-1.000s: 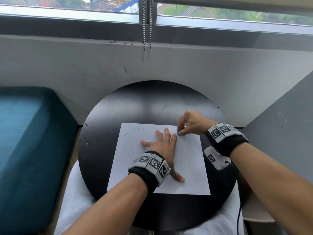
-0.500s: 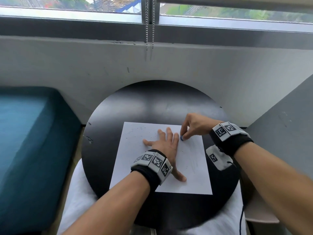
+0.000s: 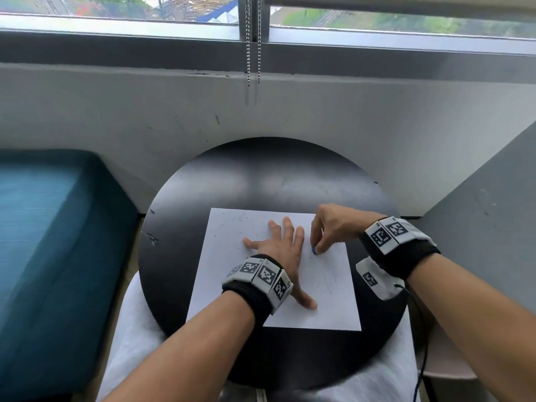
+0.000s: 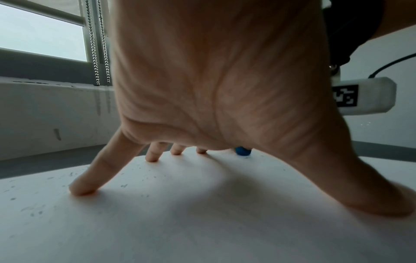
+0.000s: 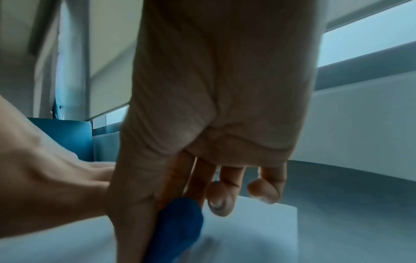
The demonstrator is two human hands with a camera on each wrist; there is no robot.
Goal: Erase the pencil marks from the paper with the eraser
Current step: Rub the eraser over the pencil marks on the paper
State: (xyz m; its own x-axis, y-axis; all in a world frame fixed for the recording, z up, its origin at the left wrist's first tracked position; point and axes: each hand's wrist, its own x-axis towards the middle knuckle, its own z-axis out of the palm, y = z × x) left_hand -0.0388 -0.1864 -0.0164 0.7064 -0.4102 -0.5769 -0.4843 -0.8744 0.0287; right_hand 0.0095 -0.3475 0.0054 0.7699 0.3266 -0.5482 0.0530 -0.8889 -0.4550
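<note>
On the round black worktop point(image 3: 269, 175), centre of the head view: one white paper point(image 3: 327, 311), square to the viewer, lying flat; grey crumbs scattered over its upper-left part; faint pencil marks point(image 3: 330, 281) showing toward its lower right, below the working hand.

Item, left hand point(image 3: 278, 245): laid palm-down on the middle of the paper, fingers straight and spread, thumb splayed toward the lower edge; it pins the sheet and holds nothing; the left wrist view confirms fingertips pressed on the paper.

Item, right hand point(image 3: 333, 227): upper right of the paper, just beside the left hand's fingers; thumb and first fingers clamped on the eraser point(image 3: 314, 250), the remaining fingers point(image 5: 219, 197) loosely curled and clear of the sheet.

Item, eraser: small, blue, its tip at or just above the paper, contact not certain; seen in the right wrist view point(image 5: 175, 226) as a stub running down out of the pinch.

Relation of note: the remaining marks lie down-frame and slightly right of the eraser tip, well clear of the pinning hand; the right hand is much the nearer; judged, the next strokes should travel toward the lower right corner, away from the left hand.
</note>
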